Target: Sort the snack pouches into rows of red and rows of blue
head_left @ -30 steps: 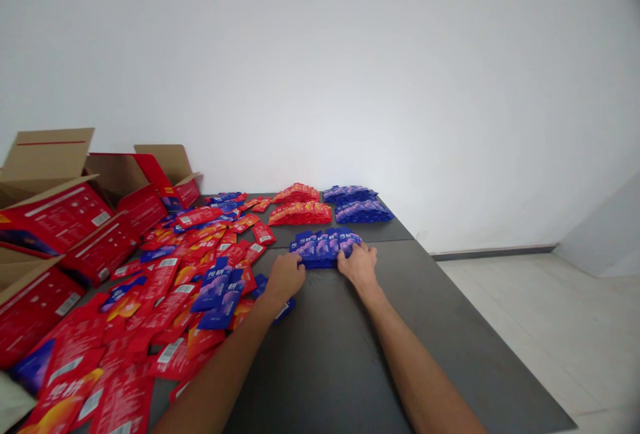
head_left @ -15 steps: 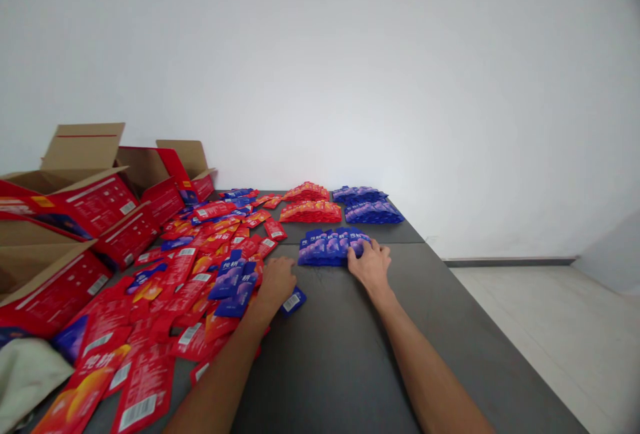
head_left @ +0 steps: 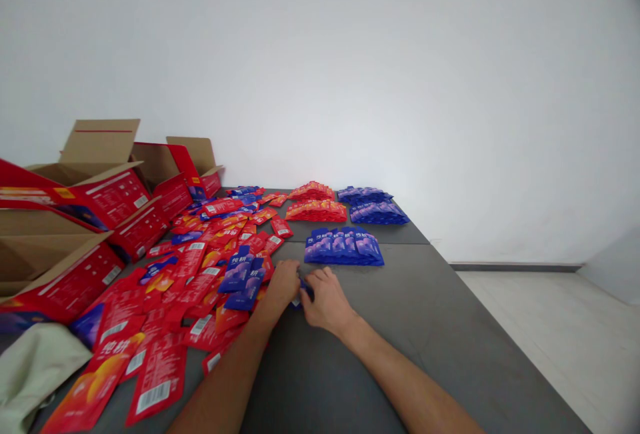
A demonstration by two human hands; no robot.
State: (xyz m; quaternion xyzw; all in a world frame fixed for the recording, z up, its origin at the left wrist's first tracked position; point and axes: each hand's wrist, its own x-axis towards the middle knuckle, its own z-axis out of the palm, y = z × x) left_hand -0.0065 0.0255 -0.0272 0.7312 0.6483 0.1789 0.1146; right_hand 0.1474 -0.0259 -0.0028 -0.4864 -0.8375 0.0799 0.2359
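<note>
On the dark bench (head_left: 430, 314), a blue packet (head_left: 305, 289) sits mostly hidden between the two hands. The left hand (head_left: 283, 283) has its fingers bent at one side of it; the right hand (head_left: 327, 299) curls in from the other, thumb and fingers parted around it. Whether either one pinches it, I cannot tell. Just beyond lies a row of overlapping blue packets (head_left: 344, 247); loose red packets (head_left: 191, 261) spread to the left, beside opened cartons (head_left: 113, 197).
</note>
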